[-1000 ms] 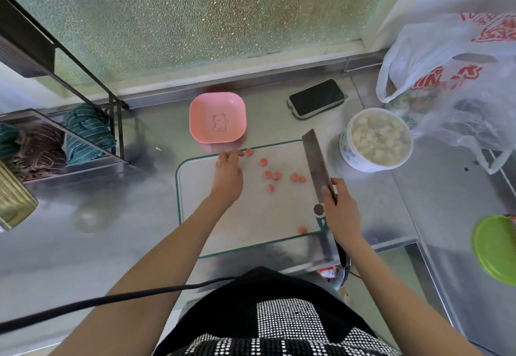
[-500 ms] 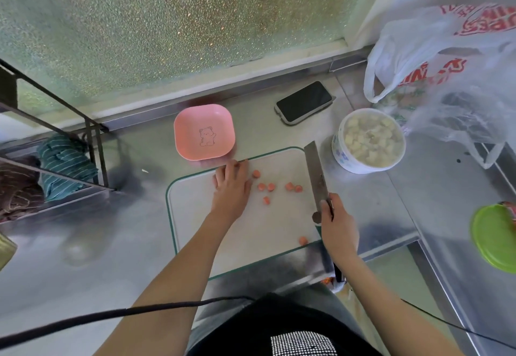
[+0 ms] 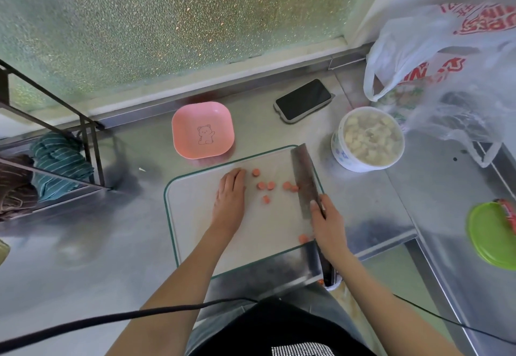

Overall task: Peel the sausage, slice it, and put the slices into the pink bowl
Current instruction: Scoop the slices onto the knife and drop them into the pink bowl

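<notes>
Right grip: right hand (image 3: 328, 223) clamped on cleaver (image 3: 305, 179) handle, blade beside sausage slices (image 3: 266, 186).
Left grip: left hand (image 3: 230, 195) flat, fingers together, empty, on cutting board (image 3: 195, 216).
Pink bowl (image 3: 203, 129): empty, just beyond board.
Hidden: one slice (image 3: 303, 238) partly behind right wrist.

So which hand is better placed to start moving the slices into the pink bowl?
Left. The left hand lies flat and free on the cutting board, beside the slices and nearest the empty pink bowl. The right hand is occupied holding the cleaver.
</notes>
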Demonstrator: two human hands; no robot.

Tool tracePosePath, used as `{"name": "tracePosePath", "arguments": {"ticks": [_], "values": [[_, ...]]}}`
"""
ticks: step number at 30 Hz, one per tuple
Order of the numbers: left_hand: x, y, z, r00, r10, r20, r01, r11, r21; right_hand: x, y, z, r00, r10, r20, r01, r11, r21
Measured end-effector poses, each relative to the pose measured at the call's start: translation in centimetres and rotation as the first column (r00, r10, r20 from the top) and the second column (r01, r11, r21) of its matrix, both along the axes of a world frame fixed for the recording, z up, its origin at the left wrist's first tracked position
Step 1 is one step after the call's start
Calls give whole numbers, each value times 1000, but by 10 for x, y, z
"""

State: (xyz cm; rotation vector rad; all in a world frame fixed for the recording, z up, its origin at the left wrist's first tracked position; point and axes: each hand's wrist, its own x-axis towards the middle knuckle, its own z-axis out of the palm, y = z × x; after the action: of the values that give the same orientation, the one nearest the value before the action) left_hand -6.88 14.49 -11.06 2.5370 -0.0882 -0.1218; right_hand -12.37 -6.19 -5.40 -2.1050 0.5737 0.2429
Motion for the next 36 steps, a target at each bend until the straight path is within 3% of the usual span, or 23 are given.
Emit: {"name": "tracePosePath", "arguments": {"ticks": [7, 18, 25, 28, 30, 33, 36], "values": [[-3, -18, 6, 999, 3, -38, -10, 982, -186, -5, 44, -19, 999, 42, -2, -41, 995, 94], [-3, -41, -2, 970, -239, -38, 241, 966, 92, -9, 59, -19, 998, -58, 13, 53, 967, 249], [-3, -42, 2, 980, -198, 37, 195, 978, 68, -10, 58, -15, 997, -82, -5, 80, 954, 290], [-5, -36, 3, 974, -216, 70, 212, 975, 59, -3, 47, -10, 988, -140, -71, 156, 909, 387], [-9, -30, 4, 945, -284, 164, 273, 958, 84, 2, 37, -9, 984, -156, -88, 179, 877, 446], [-30, -25, 1, 815, -439, 380, 400, 899, 180, 11, 24, -8, 988, -155, -21, 149, 894, 421], [-50, -30, -1, 717, -611, 336, 526, 790, 314, 14, 16, -11, 986, -165, -9, 154, 892, 425]]}}
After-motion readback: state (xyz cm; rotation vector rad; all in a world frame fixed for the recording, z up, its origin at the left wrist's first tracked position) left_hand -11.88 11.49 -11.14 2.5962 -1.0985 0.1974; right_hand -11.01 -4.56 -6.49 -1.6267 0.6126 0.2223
